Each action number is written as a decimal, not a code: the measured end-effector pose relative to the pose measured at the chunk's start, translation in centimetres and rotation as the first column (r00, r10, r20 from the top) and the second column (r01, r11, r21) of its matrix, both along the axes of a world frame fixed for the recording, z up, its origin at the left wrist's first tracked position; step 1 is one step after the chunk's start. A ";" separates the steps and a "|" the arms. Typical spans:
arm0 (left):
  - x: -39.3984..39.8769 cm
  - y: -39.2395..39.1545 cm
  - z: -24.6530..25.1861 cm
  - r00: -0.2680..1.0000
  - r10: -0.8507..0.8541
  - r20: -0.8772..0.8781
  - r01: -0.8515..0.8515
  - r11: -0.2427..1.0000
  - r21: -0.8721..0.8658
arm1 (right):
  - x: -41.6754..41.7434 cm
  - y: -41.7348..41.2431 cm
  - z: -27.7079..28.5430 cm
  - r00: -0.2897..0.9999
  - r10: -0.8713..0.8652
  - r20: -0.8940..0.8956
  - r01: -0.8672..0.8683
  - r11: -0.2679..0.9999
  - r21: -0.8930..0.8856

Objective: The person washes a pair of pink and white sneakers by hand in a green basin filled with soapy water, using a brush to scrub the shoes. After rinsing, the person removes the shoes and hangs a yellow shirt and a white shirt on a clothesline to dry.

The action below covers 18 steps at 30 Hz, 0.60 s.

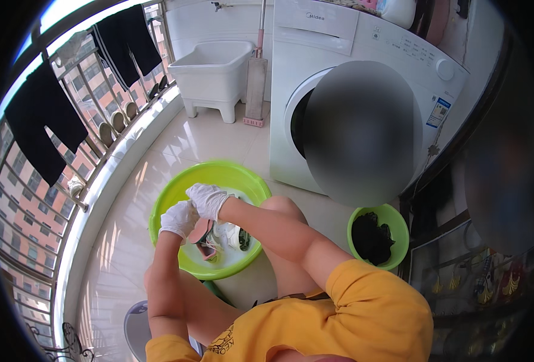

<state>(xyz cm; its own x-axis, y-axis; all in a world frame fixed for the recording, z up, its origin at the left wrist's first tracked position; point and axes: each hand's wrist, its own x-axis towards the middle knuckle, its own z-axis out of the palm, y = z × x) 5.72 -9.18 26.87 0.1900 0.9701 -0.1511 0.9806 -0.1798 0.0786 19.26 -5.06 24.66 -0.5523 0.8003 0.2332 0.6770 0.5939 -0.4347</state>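
Note:
Both my hands wear thin white gloves and meet over a lime-green plastic basin [167, 194]. My left hand [176, 219] is curled at the upper end of a pink and grey shoe [202, 233]. My right hand [207, 199] is bent just above and beside it, fingers against the left hand. What lies between the fingers is hidden. A white shoe [234, 237] with a green patterned inside sits in the cloudy, sudsy water to the right, partly under my right forearm. Pale laces trail between the shoes.
A Midea front-loading washing machine [312, 40] stands ahead right. Near it is a small green basin [401, 242] with dark cloth [372, 240]. A white utility sink [212, 68] and a flat mop [255, 86] stand ahead. Black trousers [45, 122] hang on the balcony railing [81, 206] at left.

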 end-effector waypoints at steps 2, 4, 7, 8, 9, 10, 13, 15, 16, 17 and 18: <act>0.4 -0.1 0.1 0.998 0.057 0.014 -0.057 0.998 0.030 | 0.0 0.4 -0.2 0.995 0.042 0.095 -0.040 0.999 -0.018; -0.8 0.5 -1.0 0.998 -0.036 -0.059 0.032 0.998 -0.058 | 0.0 0.2 -0.3 0.987 0.076 0.145 -0.075 0.997 -0.016; -0.9 0.0 -0.6 0.992 -0.086 -0.089 0.072 0.986 -0.148 | 0.8 -0.2 1.1 0.985 0.069 0.157 -0.058 0.995 -0.076; -1.2 -0.3 -0.7 0.992 -0.103 -0.074 0.092 0.986 -0.138 | 1.0 0.1 0.9 0.985 0.069 0.160 -0.062 0.997 -0.050; -1.4 -0.5 -0.8 0.991 -0.117 -0.061 0.108 0.986 -0.128 | 1.2 0.1 0.8 0.984 0.071 0.162 -0.068 0.997 -0.025; -1.4 -0.4 -0.8 0.991 -0.109 -0.075 0.098 0.985 -0.142 | 1.3 0.1 0.7 0.984 0.074 0.164 -0.075 0.997 0.001; -1.3 -0.4 -0.7 0.991 -0.087 -0.103 0.067 0.981 -0.181 | 2.3 -0.2 1.1 0.959 0.117 0.257 -0.101 0.992 -0.073; -1.0 -0.6 -0.2 0.992 -0.076 -0.104 0.054 0.979 -0.198 | 3.0 0.1 1.3 0.913 0.137 0.384 -0.101 0.988 -0.112; -1.3 -0.5 -0.7 0.991 -0.093 -0.100 0.076 0.983 -0.167 | 3.0 0.1 1.2 0.889 0.147 0.434 -0.097 0.986 -0.136; -1.6 -0.1 -1.6 0.989 -0.113 -0.095 0.099 0.986 -0.137 | 3.0 0.3 0.9 0.901 0.144 0.409 -0.104 0.987 -0.118; -2.3 0.1 -2.3 0.987 -0.127 -0.099 0.116 0.987 -0.107 | 2.7 0.5 0.7 0.915 0.146 0.375 -0.118 0.988 -0.099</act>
